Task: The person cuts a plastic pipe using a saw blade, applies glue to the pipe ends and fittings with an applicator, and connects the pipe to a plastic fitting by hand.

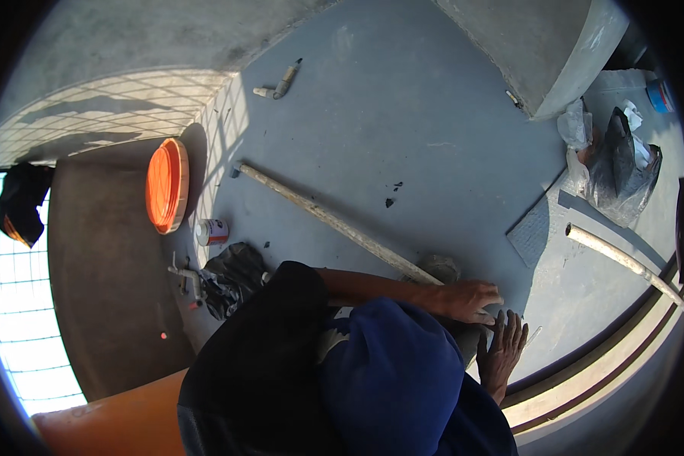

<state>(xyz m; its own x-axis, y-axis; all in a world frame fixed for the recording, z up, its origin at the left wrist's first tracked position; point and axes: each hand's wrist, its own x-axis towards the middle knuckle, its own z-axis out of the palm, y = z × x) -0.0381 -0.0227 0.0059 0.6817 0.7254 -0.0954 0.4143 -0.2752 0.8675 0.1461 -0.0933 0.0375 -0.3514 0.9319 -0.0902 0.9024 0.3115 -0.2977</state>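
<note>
My left hand [467, 300] reaches across from the left out of a black sleeve. Its fingers are bent toward the thumb, and what they hold, if anything, does not show. Just below and to the right, my right hand [500, 356] has its fingers spread, tips toward the left hand. A long, dirty whitish pole [342, 226] lies on the floor, its near end reaching the left wrist. Beside that wrist sits a clear, cloudy container [439, 267]. A grey object [471, 343] between the hands is mostly hidden by rounded blue cloth [391, 376].
An orange lid [163, 186], a small tin [211, 232] and a black plastic bag [234, 277] lie on the left. Toward the right are a hollow pipe [619, 260], a grey textured piece [532, 232] and crumpled bags [627, 171]. A bent pipe piece [283, 82] lies farther off.
</note>
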